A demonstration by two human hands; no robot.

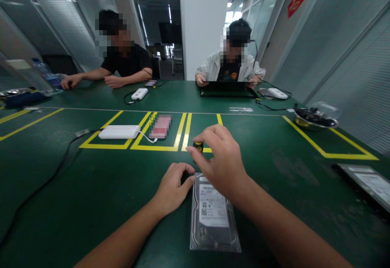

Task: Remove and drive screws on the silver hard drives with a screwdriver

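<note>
A silver hard drive point(213, 211) with a white label lies flat on the green table in front of me. My right hand point(224, 164) is above its far end, thumb and fingers closed on the black and yellow handle of a screwdriver point(198, 145). The screwdriver stands upright, and its thin shaft points down at the drive's far left corner. My left hand point(176, 186) rests beside that corner, fingers curled, thumb and fingertips near the shaft's lower end. Whether the left fingertips pinch anything small cannot be made out.
A second hard drive point(370, 182) lies at the right. A white power bank point(119, 131) and a phone point(161, 126) joined by a cable lie ahead. A metal bowl point(317, 120) of dark parts stands right. Two people sit opposite; one holds a dark flat panel point(228, 89).
</note>
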